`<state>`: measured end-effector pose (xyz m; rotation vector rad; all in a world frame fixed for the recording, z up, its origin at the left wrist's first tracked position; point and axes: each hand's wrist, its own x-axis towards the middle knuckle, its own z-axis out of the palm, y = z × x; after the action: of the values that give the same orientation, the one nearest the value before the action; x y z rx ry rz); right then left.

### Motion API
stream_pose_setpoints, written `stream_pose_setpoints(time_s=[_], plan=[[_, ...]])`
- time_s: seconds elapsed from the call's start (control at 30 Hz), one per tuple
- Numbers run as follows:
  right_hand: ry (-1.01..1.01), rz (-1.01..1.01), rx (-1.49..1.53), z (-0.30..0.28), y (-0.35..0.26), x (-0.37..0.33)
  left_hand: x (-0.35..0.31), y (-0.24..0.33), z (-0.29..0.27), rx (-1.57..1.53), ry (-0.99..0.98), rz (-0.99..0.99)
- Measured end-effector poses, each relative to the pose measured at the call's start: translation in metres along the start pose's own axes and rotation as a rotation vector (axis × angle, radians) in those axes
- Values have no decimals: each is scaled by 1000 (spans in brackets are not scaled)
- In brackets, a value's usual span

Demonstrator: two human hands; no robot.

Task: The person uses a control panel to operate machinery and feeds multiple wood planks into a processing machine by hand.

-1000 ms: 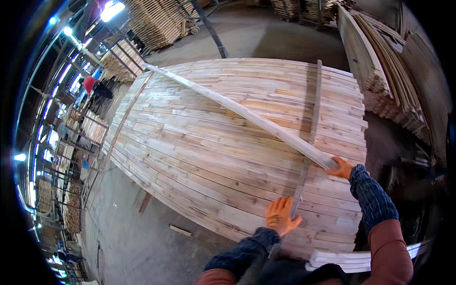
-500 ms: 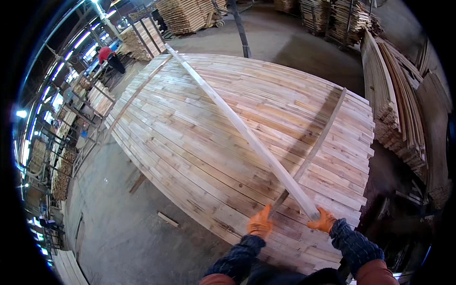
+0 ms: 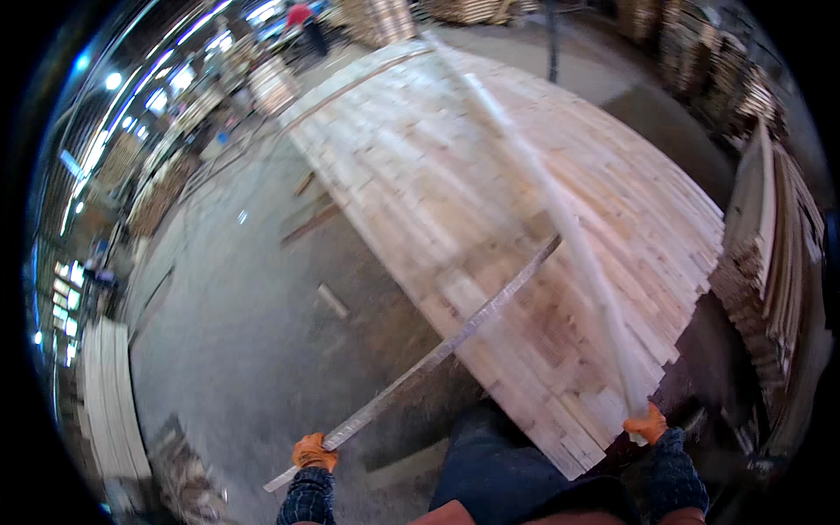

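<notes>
A broad stack of pale planks (image 3: 385, 166) lies before me, its boards side by side. My left hand (image 3: 315, 452), in an orange glove, is closed round a narrow wooden strip (image 3: 411, 376) near its near end. That strip slants over the stack's left edge, and its far end lies above the planks beside the long board. At the near right corner my right hand (image 3: 646, 424), also gloved in orange, grips the near end of a long pale board (image 3: 582, 254). This board runs diagonally over the stack to its far end and is blurred.
Another thin strip (image 3: 350, 87) lies across the stack's far end. Offcuts, including a short wood piece (image 3: 333, 300), lie on the grey floor (image 3: 236, 324). White boards (image 3: 114, 402) are piled at left, and tall leaning planks (image 3: 766, 236) stand at right. A person (image 3: 304, 26) is far off.
My left hand has swung left, pulling the strip off its place across the near planks and out past the edge. My right hand keeps the long board's end. The view has turned left.
</notes>
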<state>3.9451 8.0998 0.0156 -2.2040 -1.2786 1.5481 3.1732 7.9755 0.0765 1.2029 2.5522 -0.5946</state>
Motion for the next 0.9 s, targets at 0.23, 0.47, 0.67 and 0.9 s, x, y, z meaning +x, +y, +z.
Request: stream_pose_setpoints(time_s=[0.23,0.47,0.67,0.9], plan=[[-69,-65,91,-4,76,59,-235,-154,105,-207,-125,-483],[479,-391,-254,24,63,219,-369,-65,281,-787,-114,-682],[297,-784,-729,127,-118,253,-320,-11,300,-1453,-295,-1144],[33,-830,-806,359,-314,253,-190,-253,350,-988,222,-1474]])
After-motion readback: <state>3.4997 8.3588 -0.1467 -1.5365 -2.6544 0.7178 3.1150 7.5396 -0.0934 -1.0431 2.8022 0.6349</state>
